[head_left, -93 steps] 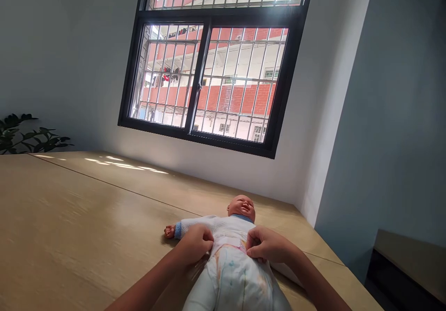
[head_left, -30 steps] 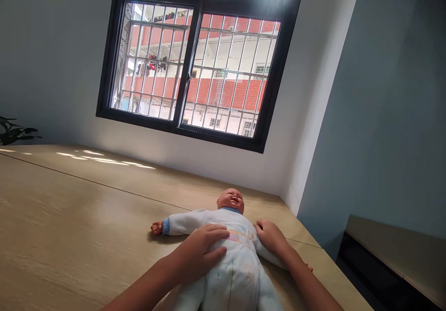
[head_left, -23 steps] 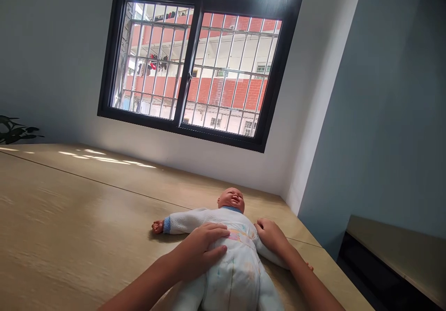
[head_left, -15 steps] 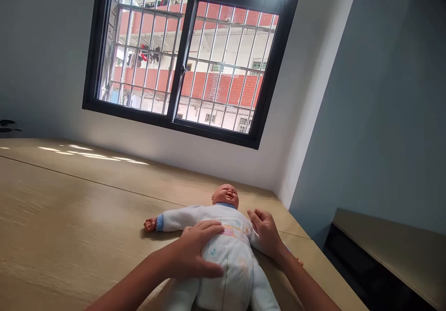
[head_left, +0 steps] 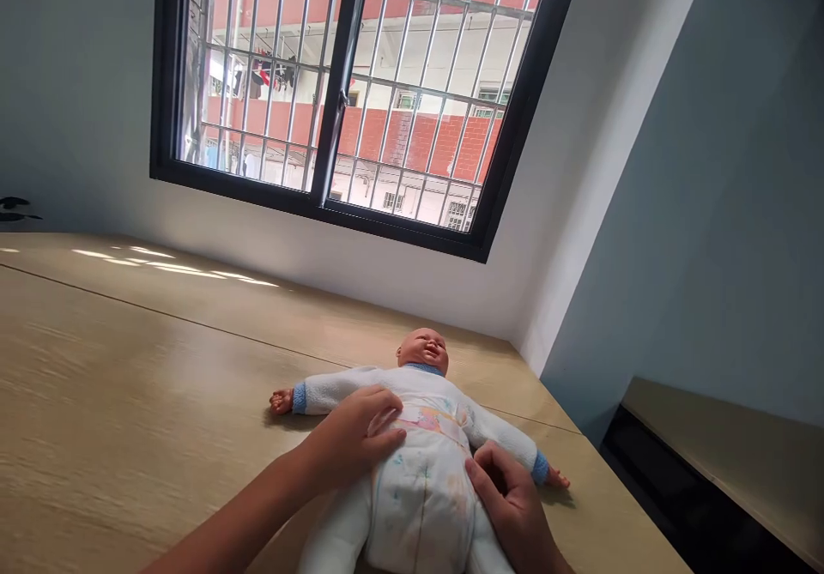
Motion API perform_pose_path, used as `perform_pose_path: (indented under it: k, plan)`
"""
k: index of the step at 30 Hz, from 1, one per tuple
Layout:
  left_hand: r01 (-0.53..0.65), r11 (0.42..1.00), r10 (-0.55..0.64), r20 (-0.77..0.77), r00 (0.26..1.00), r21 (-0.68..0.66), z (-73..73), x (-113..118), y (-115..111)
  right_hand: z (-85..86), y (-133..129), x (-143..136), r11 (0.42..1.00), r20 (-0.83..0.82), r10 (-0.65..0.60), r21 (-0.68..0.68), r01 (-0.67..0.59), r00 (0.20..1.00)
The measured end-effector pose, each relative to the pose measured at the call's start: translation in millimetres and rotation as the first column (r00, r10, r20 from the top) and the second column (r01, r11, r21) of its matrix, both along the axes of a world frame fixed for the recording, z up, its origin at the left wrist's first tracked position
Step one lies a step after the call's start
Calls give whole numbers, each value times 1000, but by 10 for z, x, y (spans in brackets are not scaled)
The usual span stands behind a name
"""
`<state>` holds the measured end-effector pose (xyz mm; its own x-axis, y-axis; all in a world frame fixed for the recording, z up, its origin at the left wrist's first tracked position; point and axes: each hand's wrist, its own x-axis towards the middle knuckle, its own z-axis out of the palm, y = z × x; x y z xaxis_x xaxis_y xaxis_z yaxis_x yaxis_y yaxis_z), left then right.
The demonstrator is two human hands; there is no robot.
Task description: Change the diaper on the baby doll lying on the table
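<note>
A baby doll (head_left: 421,351) lies on its back in a white top with blue cuffs, arms spread. Around its hips is a white diaper (head_left: 421,505) with a coloured print at the waistband. My left hand (head_left: 351,437) rests on the diaper's left side at the waist, thumb and fingers apart. On the other side, my right hand (head_left: 511,501) has its fingers curled and pinched at the diaper's edge near the top of the leg. The fingertips there are partly hidden.
The doll lies on a wooden table (head_left: 160,402) with a seam across it. Behind stands a wall with a barred window (head_left: 322,205). At the right, beyond the table's edge, is a dark-sided lower surface (head_left: 721,437). Leaves (head_left: 16,209) show at far left.
My right hand has moved down from beside the doll's chest to the diaper's right edge. My left hand has shifted slightly up toward the waistband. The view has tilted down a little.
</note>
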<state>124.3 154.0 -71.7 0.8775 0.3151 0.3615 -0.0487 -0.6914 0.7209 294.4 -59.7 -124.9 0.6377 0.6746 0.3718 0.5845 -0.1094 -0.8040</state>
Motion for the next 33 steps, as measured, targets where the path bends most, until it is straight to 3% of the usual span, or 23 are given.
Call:
perform_pose_path:
  k: [4,7,15,19,21,23,25,27,30,33]
  plan:
    - [-38,998,37,9,999,50,-22,48,-3,45,18,-33,999,109,27,31,-31,994]
    - [-88,995,87,16,996,41,-48,98,-38,129,47,-42,998,92,65,-24,-63,994]
    - [-180,967,184,-4,983,180,-55,240,-114,420,238,-78,990,78,67,-125,-57,995]
    - [-205,958,213,-20,977,202,-33,271,-106,392,311,-55,988,108,46,-154,-29,993]
    - [-140,979,149,-52,987,146,-15,219,-11,322,282,-15,995,83,53,-91,-45,995]
    - [37,999,-37,-107,994,-4,-1,113,158,256,192,52,991,18,131,-22,-130,991]
    - [245,948,-278,-157,948,-204,4,-15,353,227,55,142,960,-67,281,17,-280,958]
    - [332,890,-406,-210,889,-313,-1,-113,499,246,-90,232,899,-175,431,2,-437,885]
    - [294,926,-351,-254,901,-237,-16,-149,520,313,-230,285,859,-258,464,-103,-502,847]
    - [221,975,-218,-180,959,-5,-12,-94,337,329,-219,185,910,-151,371,-140,-392,916]
